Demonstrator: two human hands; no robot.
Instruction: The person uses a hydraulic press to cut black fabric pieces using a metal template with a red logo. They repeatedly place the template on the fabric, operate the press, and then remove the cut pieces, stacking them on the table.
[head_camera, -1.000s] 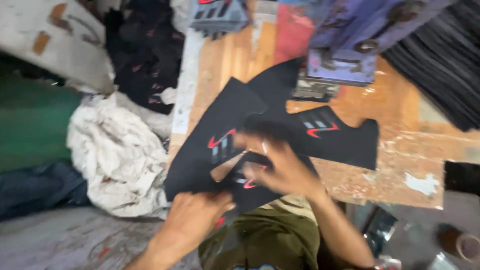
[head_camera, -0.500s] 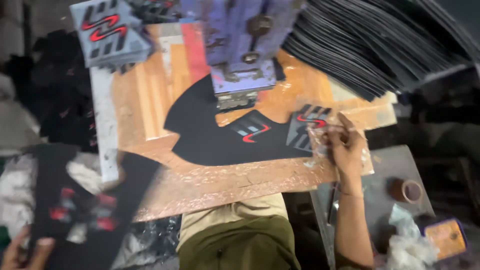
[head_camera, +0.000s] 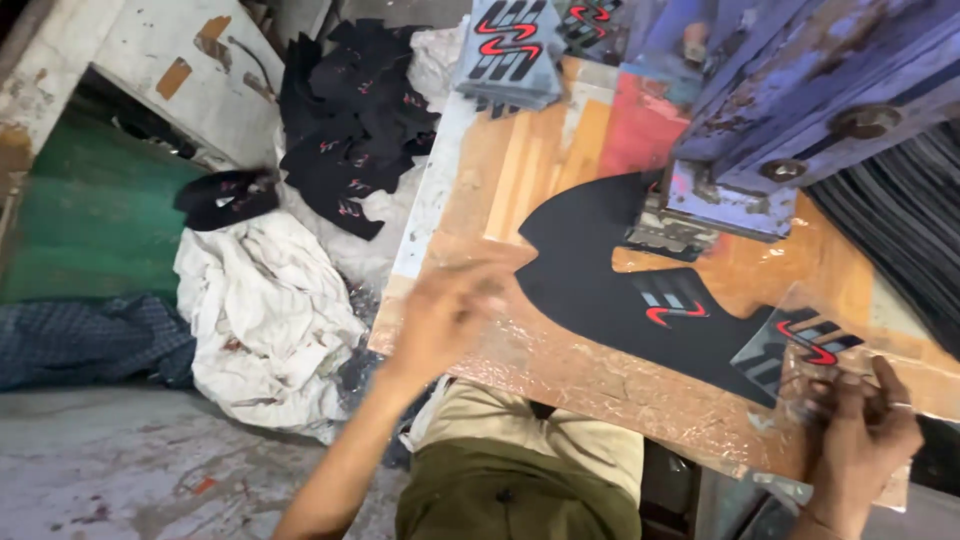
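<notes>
Olive-green trousers and a pale shirt hem sit nearest, right under the camera. The right hand (head_camera: 858, 432) is at the bench's near right edge, its grip pinched on a clear film sheet (head_camera: 800, 350) bearing a red and grey wavy mark, which lies just beside the black cut piece (head_camera: 600, 270). The left hand (head_camera: 445, 310) hovers blurred over the bench's (head_camera: 520, 150) near left corner, fingers loosely spread and holding nothing that I can make out. The black cut piece lies flat mid-bench with a small red and grey mark on it, its upper edge tucked under the blue-painted press (head_camera: 760, 120). Left of the bench, on the floor, a white rag heap (head_camera: 265, 320) lies below a pile of black pieces (head_camera: 345, 130). At the far end rests a grey stack of printed pieces (head_camera: 510, 45).
</notes>
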